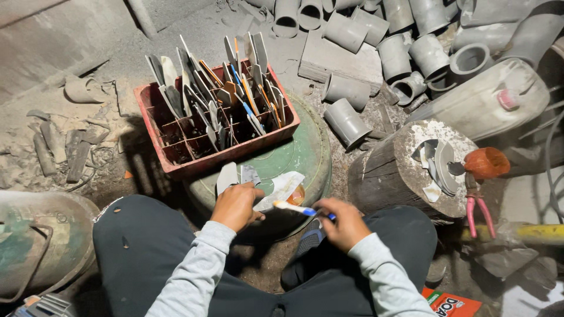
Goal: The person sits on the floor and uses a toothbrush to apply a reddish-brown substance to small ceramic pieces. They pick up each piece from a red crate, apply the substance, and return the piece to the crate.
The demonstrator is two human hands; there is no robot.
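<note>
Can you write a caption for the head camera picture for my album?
Left hand grips grey blades, right hand holds a toothbrush, beside a red crate.

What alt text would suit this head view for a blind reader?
Seated person's left hand holds flat grey blade-shaped pieces while the right hand brushes them with a toothbrush, before a red crate of similar pieces, with grey pipe fittings beyond.

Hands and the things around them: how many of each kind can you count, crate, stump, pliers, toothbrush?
Hands: 2, left hand and right hand
Toothbrush: 1, in the right hand
Red divided crate: 1
Wooden stump: 1
Pink-handled pliers: 1
White jerrycan: 1
Total: 7
</note>
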